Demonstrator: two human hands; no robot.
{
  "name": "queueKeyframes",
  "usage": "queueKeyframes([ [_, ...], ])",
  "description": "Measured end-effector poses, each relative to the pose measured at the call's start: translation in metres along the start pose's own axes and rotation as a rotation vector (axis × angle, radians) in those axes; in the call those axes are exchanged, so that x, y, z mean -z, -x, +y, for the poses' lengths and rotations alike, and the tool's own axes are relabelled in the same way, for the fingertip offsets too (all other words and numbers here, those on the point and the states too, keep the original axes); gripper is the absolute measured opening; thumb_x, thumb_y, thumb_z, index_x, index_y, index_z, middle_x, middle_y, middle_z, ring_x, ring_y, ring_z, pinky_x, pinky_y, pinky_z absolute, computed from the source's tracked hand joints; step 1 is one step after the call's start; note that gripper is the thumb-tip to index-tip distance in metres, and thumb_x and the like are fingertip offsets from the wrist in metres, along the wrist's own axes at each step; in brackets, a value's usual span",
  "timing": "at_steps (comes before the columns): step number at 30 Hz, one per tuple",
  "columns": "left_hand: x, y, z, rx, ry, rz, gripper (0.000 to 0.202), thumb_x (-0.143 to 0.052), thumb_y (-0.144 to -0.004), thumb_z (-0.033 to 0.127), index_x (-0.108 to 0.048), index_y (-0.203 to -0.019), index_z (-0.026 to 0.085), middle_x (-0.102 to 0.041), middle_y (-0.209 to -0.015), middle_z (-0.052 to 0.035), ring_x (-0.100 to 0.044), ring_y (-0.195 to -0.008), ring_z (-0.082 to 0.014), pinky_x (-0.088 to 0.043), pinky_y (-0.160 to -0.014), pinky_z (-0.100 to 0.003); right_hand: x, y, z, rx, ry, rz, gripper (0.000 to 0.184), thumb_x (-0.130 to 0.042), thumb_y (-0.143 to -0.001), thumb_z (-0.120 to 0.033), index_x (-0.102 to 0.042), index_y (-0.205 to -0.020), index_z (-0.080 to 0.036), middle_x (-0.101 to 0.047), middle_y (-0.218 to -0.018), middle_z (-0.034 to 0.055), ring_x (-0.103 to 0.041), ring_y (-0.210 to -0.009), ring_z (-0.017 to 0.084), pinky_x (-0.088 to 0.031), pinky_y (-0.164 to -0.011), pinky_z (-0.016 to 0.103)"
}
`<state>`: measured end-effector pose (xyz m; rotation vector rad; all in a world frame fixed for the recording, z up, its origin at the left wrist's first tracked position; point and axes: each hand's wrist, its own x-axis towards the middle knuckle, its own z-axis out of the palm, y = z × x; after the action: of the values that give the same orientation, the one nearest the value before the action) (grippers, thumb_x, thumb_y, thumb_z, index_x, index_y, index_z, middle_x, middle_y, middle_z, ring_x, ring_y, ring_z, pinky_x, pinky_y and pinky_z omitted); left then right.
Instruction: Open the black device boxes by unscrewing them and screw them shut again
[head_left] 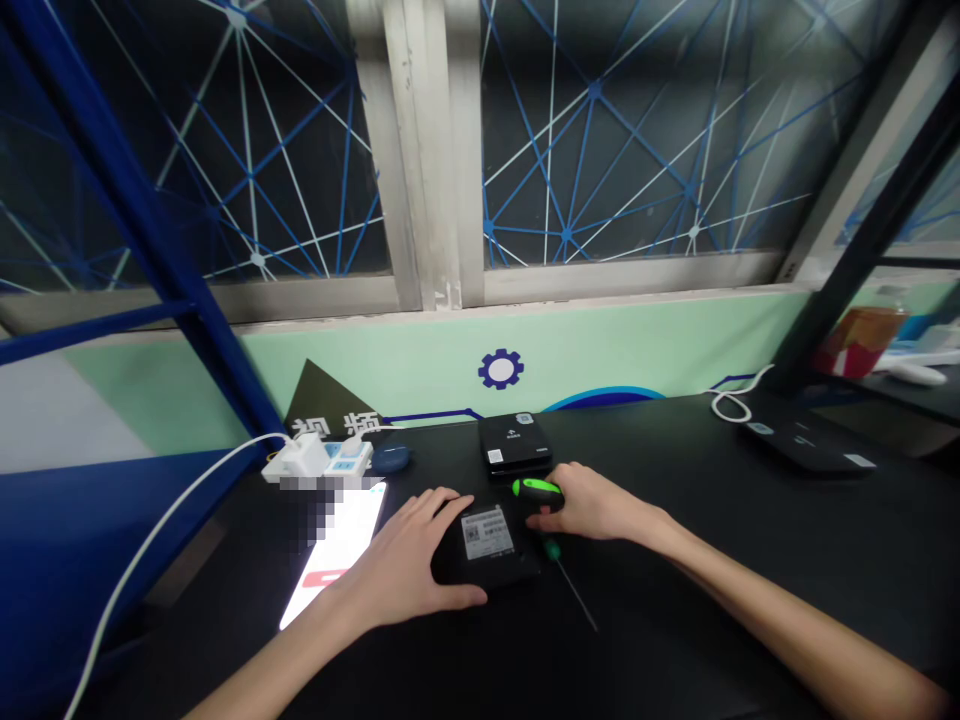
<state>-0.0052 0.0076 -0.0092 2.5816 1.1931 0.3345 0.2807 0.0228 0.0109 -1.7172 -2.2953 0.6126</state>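
Observation:
My left hand (409, 555) spans a flat black electronic device (525, 570) with a white printed label, lying on the black table. Its thumb is at the near edge and its fingers at the far edge, gripping it from the left. Just right of the device, my right hand (589, 503) is closed around a screwdriver handle (536, 489) in bright green and black. Below those fingers a thin metal shaft with a green collar (553, 549) points toward me. Whether it belongs to a second screwdriver I cannot tell, as the hand hides part of it.
A black box (515, 443) stands behind the device. Left are a lit phone (337, 560), a white power strip (349, 460) with plugs and cable, and a small dark blue case (391, 459). Another flat black device (806, 437) and a white cable (731, 405) lie at right.

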Motion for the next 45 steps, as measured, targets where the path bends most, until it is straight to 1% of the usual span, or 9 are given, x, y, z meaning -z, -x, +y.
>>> queueKeyframes([
  [3, -0.001, 0.0, -0.001, -0.009, 0.007, -0.005, 0.093, -0.063, -0.071, 0.077, -0.036, -0.148, 0.033, -0.043, -0.147, -0.0071, -0.043, -0.132, -0.0373, -0.041, -0.105, -0.053, 0.005, 0.0, -0.001, -0.01, 0.034, 0.011, 0.019, -0.069, -0.071, -0.038, -0.064, -0.067, -0.02, -0.069, -0.068, 0.0014, -0.064, -0.061, 0.018, -0.039, -0.053, 0.024],
  [6, -0.002, 0.001, -0.002, -0.028, 0.014, -0.006, 0.093, -0.064, -0.071, 0.077, -0.036, -0.148, 0.034, -0.043, -0.147, -0.007, -0.042, -0.132, -0.0384, -0.04, -0.106, -0.054, 0.007, -0.002, 0.0, -0.019, 0.137, 0.074, 0.017, -0.068, -0.072, -0.037, -0.066, -0.07, -0.021, -0.069, -0.069, 0.0025, -0.064, -0.062, 0.019, -0.036, -0.052, 0.025],
  [9, -0.001, 0.001, -0.001, -0.034, 0.015, -0.013, 0.094, -0.064, -0.071, 0.077, -0.036, -0.149, 0.034, -0.042, -0.148, -0.0069, -0.041, -0.133, -0.0391, -0.039, -0.106, -0.054, 0.004, -0.004, 0.002, -0.028, 0.278, 0.161, 0.02, -0.069, -0.073, -0.04, -0.071, -0.082, -0.022, -0.071, -0.077, 0.0059, -0.067, -0.072, 0.024, -0.038, -0.056, 0.027],
  [13, 0.001, 0.002, 0.001, -0.047, 0.021, -0.021, 0.094, -0.065, -0.07, 0.077, -0.036, -0.149, 0.034, -0.043, -0.147, -0.0067, -0.042, -0.132, -0.0381, -0.039, -0.107, -0.054, -0.001, -0.006, 0.003, 0.014, 0.369, 0.169, 0.025, -0.067, -0.08, -0.037, -0.071, -0.1, -0.023, -0.073, -0.085, 0.0082, -0.069, -0.08, 0.027, -0.042, -0.063, 0.029],
  [19, 0.0, 0.002, 0.001, -0.046, 0.028, -0.046, 0.095, -0.064, -0.07, 0.078, -0.034, -0.149, 0.036, -0.04, -0.15, -0.0064, -0.039, -0.135, -0.0397, -0.037, -0.108, -0.057, -0.006, -0.008, 0.003, 0.097, 0.422, 0.191, 0.031, -0.062, -0.081, -0.021, -0.068, -0.111, -0.025, -0.074, -0.09, 0.0078, -0.07, -0.083, 0.027, -0.043, -0.065, 0.03],
  [26, 0.001, 0.002, 0.002, -0.033, 0.035, -0.053, 0.094, -0.064, -0.07, 0.078, -0.035, -0.149, 0.035, -0.041, -0.149, -0.006, -0.04, -0.134, -0.0389, -0.038, -0.108, -0.056, -0.008, -0.011, 0.008, 0.107, 0.412, 0.225, 0.033, -0.062, -0.081, -0.023, -0.066, -0.114, -0.026, -0.074, -0.09, 0.0078, -0.069, -0.082, 0.029, -0.042, -0.066, 0.031],
  [34, 0.003, 0.002, 0.004, -0.035, 0.042, -0.049, 0.093, -0.065, -0.07, 0.077, -0.036, -0.149, 0.035, -0.041, -0.149, -0.0061, -0.04, -0.134, -0.0383, -0.039, -0.107, -0.054, -0.004, -0.011, 0.01, 0.074, 0.325, 0.27, 0.024, -0.064, -0.078, -0.028, -0.067, -0.102, -0.026, -0.071, -0.083, 0.0052, -0.067, -0.077, 0.025, -0.035, -0.061, 0.028],
  [42, 0.001, 0.002, 0.002, -0.038, 0.042, -0.051, 0.094, -0.064, -0.071, 0.078, -0.035, -0.149, 0.035, -0.04, -0.15, -0.0069, -0.038, -0.135, -0.0398, -0.037, -0.108, -0.056, -0.002, -0.012, 0.014, 0.043, 0.296, 0.372, 0.046, -0.06, -0.078, -0.027, -0.058, -0.124, -0.026, -0.072, -0.082, 0.0063, -0.067, -0.074, 0.026, -0.037, -0.064, 0.03],
  [45, 0.001, 0.003, 0.004, -0.023, 0.043, -0.051, 0.093, -0.063, -0.072, 0.078, -0.034, -0.149, 0.036, -0.039, -0.151, -0.0067, -0.038, -0.136, -0.0394, -0.037, -0.108, -0.056, -0.003, -0.011, 0.013, 0.061, 0.268, 0.357, 0.043, -0.061, -0.078, -0.027, -0.061, -0.121, -0.026, -0.072, -0.084, 0.0062, -0.067, -0.076, 0.025, -0.038, -0.065, 0.03],
])
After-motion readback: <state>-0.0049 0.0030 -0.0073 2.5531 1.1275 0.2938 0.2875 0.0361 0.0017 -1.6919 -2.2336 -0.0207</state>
